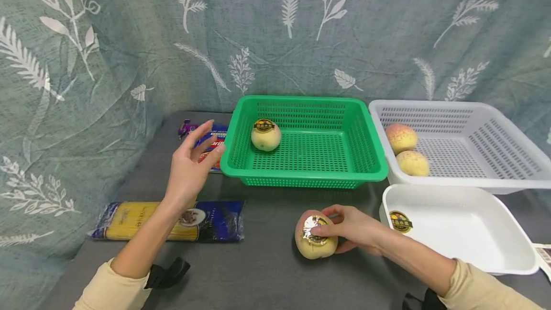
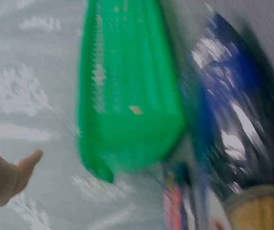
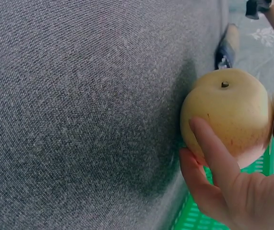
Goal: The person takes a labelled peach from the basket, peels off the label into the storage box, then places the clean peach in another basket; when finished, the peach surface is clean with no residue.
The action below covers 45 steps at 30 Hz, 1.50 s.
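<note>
My right hand [image 1: 355, 228] grips a yellow apple with a pink blush [image 1: 316, 248], its thumb lying over the shiny round label. In the right wrist view the apple [image 3: 228, 108] shows its short stem, with fingers spread around its side, close to the dark tabletop. My left hand [image 1: 189, 166] is raised just left of the green basket [image 1: 305, 174], fingers loosely bent and holding nothing. Inside that basket, at its left, sits another labelled apple [image 1: 266, 138]. Blur softens the left wrist view, where part of the left hand [image 2: 2, 177] shows at the edge.
A grey basket [image 1: 447, 145] at the right holds two apples [image 1: 401, 138]. In front of it stands a white tray [image 1: 465, 228] with a round label inside. A spaghetti pack [image 1: 142, 219] lies at the left, and a blue-and-red packet [image 1: 219, 133] is partly behind the left hand.
</note>
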{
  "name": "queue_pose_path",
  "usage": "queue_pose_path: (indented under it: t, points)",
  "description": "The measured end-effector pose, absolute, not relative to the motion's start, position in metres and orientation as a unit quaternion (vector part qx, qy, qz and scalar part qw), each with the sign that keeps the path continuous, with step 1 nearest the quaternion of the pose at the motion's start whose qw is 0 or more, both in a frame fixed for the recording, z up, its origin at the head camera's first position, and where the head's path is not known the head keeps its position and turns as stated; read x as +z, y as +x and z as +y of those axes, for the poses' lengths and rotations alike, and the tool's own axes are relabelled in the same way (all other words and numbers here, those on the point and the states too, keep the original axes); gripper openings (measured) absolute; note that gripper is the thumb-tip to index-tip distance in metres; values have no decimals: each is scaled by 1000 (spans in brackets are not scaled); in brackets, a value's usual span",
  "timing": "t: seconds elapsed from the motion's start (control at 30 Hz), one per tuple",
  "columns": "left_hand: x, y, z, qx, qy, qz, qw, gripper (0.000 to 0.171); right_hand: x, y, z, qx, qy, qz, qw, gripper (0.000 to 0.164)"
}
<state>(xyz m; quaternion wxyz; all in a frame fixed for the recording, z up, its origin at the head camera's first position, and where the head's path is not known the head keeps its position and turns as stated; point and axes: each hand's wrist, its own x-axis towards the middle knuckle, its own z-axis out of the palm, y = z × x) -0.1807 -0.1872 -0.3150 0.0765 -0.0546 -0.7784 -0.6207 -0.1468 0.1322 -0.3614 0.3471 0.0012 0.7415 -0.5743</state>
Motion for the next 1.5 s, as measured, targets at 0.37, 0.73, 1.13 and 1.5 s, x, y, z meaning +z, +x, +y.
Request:
queue_pose_path:
  t: [0.37, 0.73, 1.13, 1.5]
  points:
    - [-342, -145, -134, -674, -181, -695, -175, 67, -364, -145, 132, -577, -2, 743, 340, 71]
    - [-384, -139, -98, -638, -152, -692, -301, 78, -364, -141, 130, -575, 9, 748, 332, 69]
    - [-394, -142, -83, -610, -174, -723, -274, 75, -357, -145, 135, -551, -5, 788, 276, 62]
    - [-396, -149, -85, -611, -208, -707, -289, 74, -344, -153, 151, -606, -76, 730, 307, 41]
